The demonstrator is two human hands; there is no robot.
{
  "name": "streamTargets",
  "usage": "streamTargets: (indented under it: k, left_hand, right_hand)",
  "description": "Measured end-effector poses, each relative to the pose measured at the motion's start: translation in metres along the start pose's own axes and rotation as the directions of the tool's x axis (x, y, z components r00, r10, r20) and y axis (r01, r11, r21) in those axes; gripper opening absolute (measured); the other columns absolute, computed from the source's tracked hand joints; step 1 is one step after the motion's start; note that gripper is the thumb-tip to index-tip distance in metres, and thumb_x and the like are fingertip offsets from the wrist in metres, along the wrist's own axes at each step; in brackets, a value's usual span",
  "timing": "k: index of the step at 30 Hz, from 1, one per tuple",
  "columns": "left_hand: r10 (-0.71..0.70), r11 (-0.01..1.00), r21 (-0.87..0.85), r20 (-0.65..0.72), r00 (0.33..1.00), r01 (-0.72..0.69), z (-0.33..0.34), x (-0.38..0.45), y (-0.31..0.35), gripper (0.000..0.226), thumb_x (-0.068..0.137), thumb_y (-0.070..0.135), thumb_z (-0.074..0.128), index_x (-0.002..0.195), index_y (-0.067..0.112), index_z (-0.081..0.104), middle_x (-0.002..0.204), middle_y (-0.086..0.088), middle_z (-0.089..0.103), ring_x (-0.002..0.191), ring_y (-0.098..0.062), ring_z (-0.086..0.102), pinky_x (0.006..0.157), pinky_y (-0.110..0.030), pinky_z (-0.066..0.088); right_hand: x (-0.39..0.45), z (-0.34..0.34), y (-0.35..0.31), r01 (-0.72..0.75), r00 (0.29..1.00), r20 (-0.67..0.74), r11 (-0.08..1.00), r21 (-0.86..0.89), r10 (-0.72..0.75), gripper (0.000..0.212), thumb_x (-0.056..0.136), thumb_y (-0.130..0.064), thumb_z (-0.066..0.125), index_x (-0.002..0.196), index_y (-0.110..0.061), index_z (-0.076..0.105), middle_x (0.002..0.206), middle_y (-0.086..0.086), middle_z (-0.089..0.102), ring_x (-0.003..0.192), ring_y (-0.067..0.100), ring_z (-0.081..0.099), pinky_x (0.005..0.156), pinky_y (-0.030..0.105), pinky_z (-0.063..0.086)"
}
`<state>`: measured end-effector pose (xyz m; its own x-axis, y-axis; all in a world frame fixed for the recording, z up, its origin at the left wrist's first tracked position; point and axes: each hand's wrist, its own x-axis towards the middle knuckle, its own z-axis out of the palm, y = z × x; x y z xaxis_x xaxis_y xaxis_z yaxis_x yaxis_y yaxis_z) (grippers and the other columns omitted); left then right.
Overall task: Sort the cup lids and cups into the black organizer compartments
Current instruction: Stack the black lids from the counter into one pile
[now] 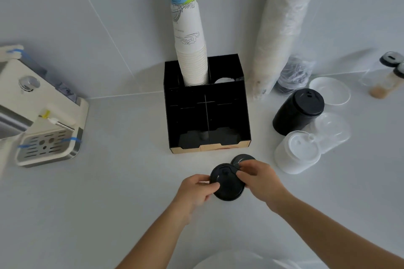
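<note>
The black organizer (241, 116) stands at the counter's middle against the wall. A tall stack of white paper cups (190, 46) rises from its back compartment. In front of it, my left hand (195, 190) and my right hand (260, 178) both grip a stack of black lids (227, 185) just above the counter. A second black lid (240, 158) shows behind my right fingers; whether the fingers hold it I cannot tell. To the right lie a black lid stack (298, 111), a white lid stack (297, 155) and clear lids (332, 131).
A cream coffee machine (43, 116) sits at the left. A wrapped sleeve of cups (282, 28) leans on the wall at the right, with a bag of dark lids (295, 74), a white plate-like lid (330, 90) and clear cups with black lids (389, 74) beyond.
</note>
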<state>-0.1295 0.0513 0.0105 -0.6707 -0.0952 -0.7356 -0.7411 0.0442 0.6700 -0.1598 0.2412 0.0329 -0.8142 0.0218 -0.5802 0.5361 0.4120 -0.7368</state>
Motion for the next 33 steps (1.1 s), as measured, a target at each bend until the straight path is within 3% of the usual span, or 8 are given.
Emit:
streamTargets:
  k: [6, 11, 17, 21, 24, 26, 30, 33]
  left_hand:
    - [-0.044, 0.988, -0.150, 0.008, 0.999, 0.045, 0.039, -0.007, -0.008, 0.042, 0.073, 0.017, 0.080, 0.110, 0.011, 0.062, 0.091, -0.018, 0.074, 0.080, -0.023, 0.069, 0.086, -0.039, 0.059]
    - [-0.047, 0.968, -0.250, -0.039, 0.998, 0.035, 0.069, -0.006, -0.015, 0.025, 0.077, 0.025, 0.079, 0.092, 0.006, 0.071, 0.078, -0.010, 0.069, 0.074, -0.020, 0.065, 0.088, -0.036, 0.058]
    - [-0.128, 0.891, -0.448, -0.082, 0.988, 0.079, 0.103, -0.003, -0.015, 0.038, 0.077, 0.017, 0.081, 0.107, 0.010, 0.059, 0.095, -0.018, 0.072, 0.082, -0.022, 0.070, 0.083, -0.034, 0.060]
    - [-0.143, 0.848, -0.526, -0.095, 0.985, 0.072, 0.120, 0.000, -0.018, 0.033, 0.079, 0.022, 0.078, 0.104, 0.006, 0.063, 0.094, -0.017, 0.073, 0.086, -0.021, 0.072, 0.081, -0.031, 0.059]
    - [-0.142, 0.859, -0.510, -0.147, 0.979, 0.048, 0.128, 0.003, -0.019, 0.017, 0.083, 0.023, 0.074, 0.084, 0.008, 0.065, 0.079, -0.009, 0.065, 0.075, -0.017, 0.065, 0.081, -0.029, 0.059]
    - [-0.120, 0.884, -0.468, -0.200, 0.972, 0.013, 0.131, 0.006, -0.022, 0.027, 0.083, 0.023, 0.072, 0.068, 0.006, 0.057, 0.067, -0.007, 0.051, 0.062, -0.014, 0.053, 0.081, -0.031, 0.060]
    - [-0.113, 0.878, -0.477, -0.263, 0.958, -0.027, 0.135, 0.007, -0.024, 0.021, 0.071, 0.029, 0.072, 0.074, 0.013, 0.059, 0.070, -0.008, 0.049, 0.061, -0.016, 0.050, 0.076, -0.029, 0.051]
    - [-0.145, 0.863, -0.504, -0.283, 0.948, -0.019, 0.135, 0.011, -0.024, 0.017, 0.079, 0.023, 0.072, 0.072, 0.015, 0.059, 0.072, -0.009, 0.057, 0.066, -0.018, 0.054, 0.076, -0.028, 0.049]
  right_hand:
    - [0.011, -0.034, -0.014, 0.084, 0.993, 0.103, 0.976, -0.203, -0.064, 0.023, 0.087, -0.020, 0.070, 0.110, -0.020, 0.070, 0.093, -0.008, 0.069, 0.083, 0.008, 0.063, 0.065, 0.019, 0.045]
    - [0.027, -0.052, -0.024, 0.177, 0.976, 0.183, 0.917, -0.358, -0.117, 0.029, 0.089, -0.017, 0.064, 0.117, -0.021, 0.070, 0.117, -0.003, 0.067, 0.103, 0.017, 0.060, 0.078, 0.021, 0.047]
    - [0.045, -0.054, -0.039, 0.241, 0.956, 0.277, 0.810, -0.534, -0.101, 0.044, 0.086, -0.009, 0.059, 0.126, -0.025, 0.066, 0.130, 0.000, 0.063, 0.117, 0.024, 0.059, 0.101, 0.039, 0.051]
    - [0.053, -0.052, -0.044, 0.305, 0.941, 0.308, 0.738, -0.602, -0.138, 0.046, 0.089, -0.009, 0.057, 0.132, -0.025, 0.062, 0.138, 0.002, 0.059, 0.122, 0.026, 0.055, 0.099, 0.033, 0.047]
    - [0.061, -0.052, -0.045, 0.322, 0.934, 0.334, 0.699, -0.639, -0.125, 0.047, 0.090, -0.009, 0.055, 0.133, -0.026, 0.061, 0.142, 0.002, 0.056, 0.122, 0.027, 0.055, 0.098, 0.033, 0.049]
    - [0.067, -0.051, -0.043, 0.328, 0.930, 0.350, 0.686, -0.649, -0.113, 0.047, 0.090, -0.008, 0.053, 0.134, -0.025, 0.061, 0.142, 0.003, 0.056, 0.122, 0.028, 0.055, 0.099, 0.034, 0.050]
    - [0.074, -0.048, -0.039, 0.338, 0.923, 0.374, 0.658, -0.673, -0.091, 0.048, 0.090, -0.009, 0.051, 0.135, -0.026, 0.060, 0.141, 0.004, 0.057, 0.122, 0.028, 0.056, 0.097, 0.033, 0.050]
    - [0.077, -0.045, -0.037, 0.334, 0.926, 0.366, 0.663, -0.670, -0.096, 0.048, 0.091, -0.011, 0.051, 0.135, -0.026, 0.059, 0.140, 0.005, 0.058, 0.122, 0.029, 0.056, 0.096, 0.033, 0.050]
